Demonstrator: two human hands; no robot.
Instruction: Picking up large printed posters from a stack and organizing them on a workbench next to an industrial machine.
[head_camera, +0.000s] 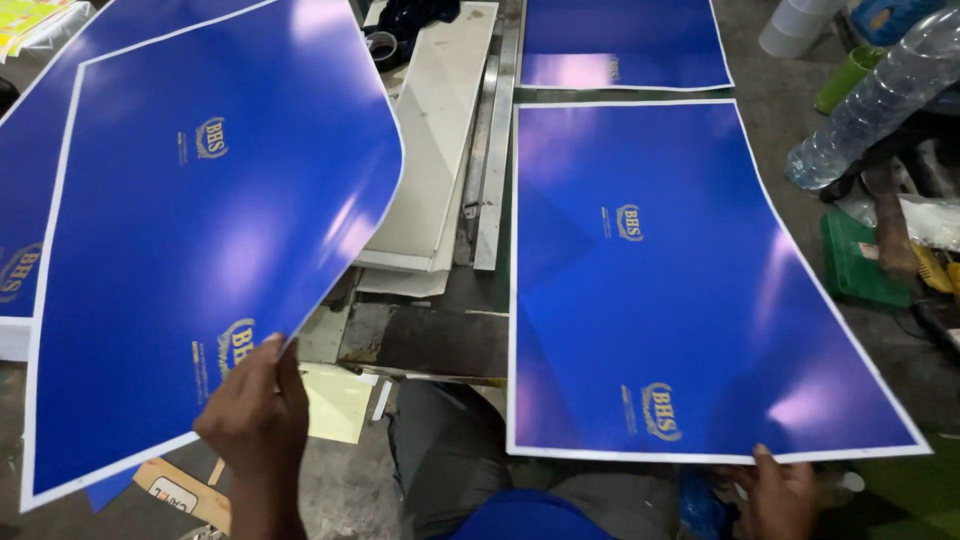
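My left hand grips the near edge of a large glossy blue printed sheet with a white border and small gold emblems; the sheet is lifted and bowed, tilted toward the left. My right hand holds the near edge of a second blue sheet of the same kind, lying flat on the right. Another blue sheet lies under the lifted one at far left. A fourth blue sheet lies beyond the right one.
White boards and a metal ruler lie between the sheets. A clear plastic bottle, a green cup, a green tray and tools crowd the right side. A yellow paper lies near my knee.
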